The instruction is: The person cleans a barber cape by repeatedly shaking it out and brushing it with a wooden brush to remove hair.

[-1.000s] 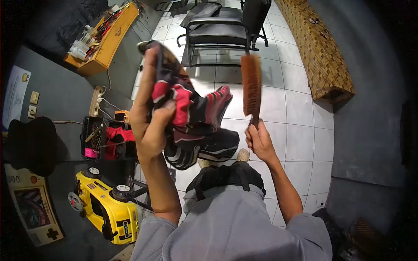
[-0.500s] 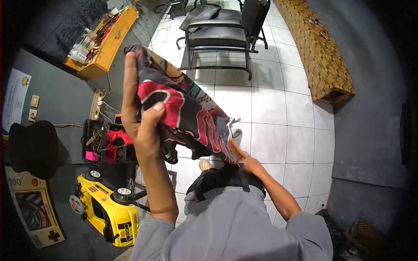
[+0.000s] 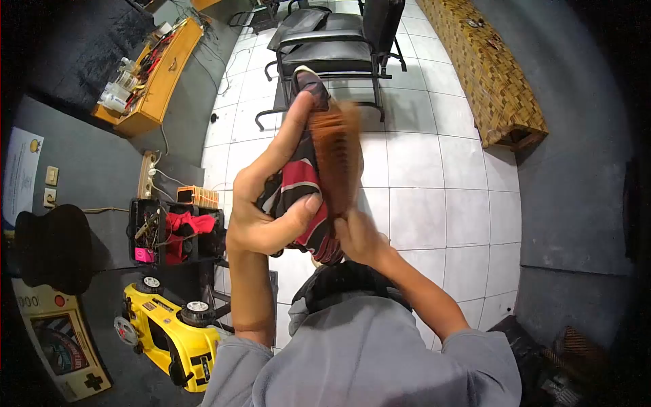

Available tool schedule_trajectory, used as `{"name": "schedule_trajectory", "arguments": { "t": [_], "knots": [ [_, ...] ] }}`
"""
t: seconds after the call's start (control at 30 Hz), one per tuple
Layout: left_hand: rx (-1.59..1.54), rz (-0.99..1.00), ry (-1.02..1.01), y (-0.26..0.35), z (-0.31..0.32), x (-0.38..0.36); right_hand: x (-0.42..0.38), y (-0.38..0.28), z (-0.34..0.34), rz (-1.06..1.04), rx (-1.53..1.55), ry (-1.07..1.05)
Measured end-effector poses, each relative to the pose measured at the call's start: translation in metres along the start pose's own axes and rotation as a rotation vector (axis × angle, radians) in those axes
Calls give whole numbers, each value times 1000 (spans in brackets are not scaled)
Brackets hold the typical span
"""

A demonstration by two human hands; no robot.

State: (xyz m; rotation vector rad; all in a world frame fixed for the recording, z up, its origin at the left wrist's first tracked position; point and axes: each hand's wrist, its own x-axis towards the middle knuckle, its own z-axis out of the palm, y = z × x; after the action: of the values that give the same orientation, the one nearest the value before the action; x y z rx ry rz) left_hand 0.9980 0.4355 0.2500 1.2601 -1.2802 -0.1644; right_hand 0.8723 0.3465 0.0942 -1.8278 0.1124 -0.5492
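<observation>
Left hand (image 3: 256,216) grips patterned cloth (image 3: 300,174); right hand (image 3: 360,237) holds blurred brush (image 3: 336,156) close by.

You hold a bunched-up cloth (image 3: 298,174), black with red and white shapes, stretched long and pointing away from you. Your brown brush (image 3: 336,152) looks blurry, handle toward you, right by the cloth; touching is hard to tell.

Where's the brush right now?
The brush is just above the middle of the head view, its lower end in the right hand, overlapping the right side of the patterned cloth held in the left hand.
</observation>
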Motion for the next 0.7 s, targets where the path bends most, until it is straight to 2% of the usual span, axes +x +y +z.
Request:
{"name": "schedule_trajectory", "arguments": {
  "t": [0.07, 0.13, 0.2, 0.23, 0.27, 0.3, 0.33, 0.37, 0.4, 0.47, 0.53, 0.6, 0.63, 0.7],
  "knots": [
    [-53, -34, 104, 6, 1, -1, -15, 39, 26, -20, -281, -47],
    [-79, -62, 251, 14, -4, -3, -28, 84, 31, 392, -355, -344],
    [-176, -8, 442, 24, -3, -3, -76, 166, 32, 524, -530, -392],
    [-220, 10, 498, 29, -4, -2, -106, 222, 19, 387, -646, -763],
    [-237, 1, 524, 35, -5, -2, -155, 288, 15, 412, -499, -538],
    [-254, -4, 550, 39, -7, -3, -162, 287, 12, 428, -351, -312],
    [-272, -46, 538, 42, -8, -7, -160, 292, 9, 423, -349, -318],
    [-267, -51, 543, 40, -12, -10, -160, 297, -1, 479, -528, -443],
    [-199, -59, 474, 36, -15, -16, -149, 282, -10, 538, -709, -565],
    [-114, -80, 306, 24, -24, -26, -117, 258, -7, 762, -460, -143],
    [-150, -125, 246, 14, -22, -37, -54, 138, -10, 820, 222, 231],
    [-85, -203, 106, 15, -36, -47, -25, 72, -6, 518, 351, 250],
    [49, -125, 113, 17, -32, -40, -21, 47, -5, 494, 371, 187],
    [-138, -11, 192, 10, -33, -33, -17, 16, -3, 144, 270, 43]
  ]
}}
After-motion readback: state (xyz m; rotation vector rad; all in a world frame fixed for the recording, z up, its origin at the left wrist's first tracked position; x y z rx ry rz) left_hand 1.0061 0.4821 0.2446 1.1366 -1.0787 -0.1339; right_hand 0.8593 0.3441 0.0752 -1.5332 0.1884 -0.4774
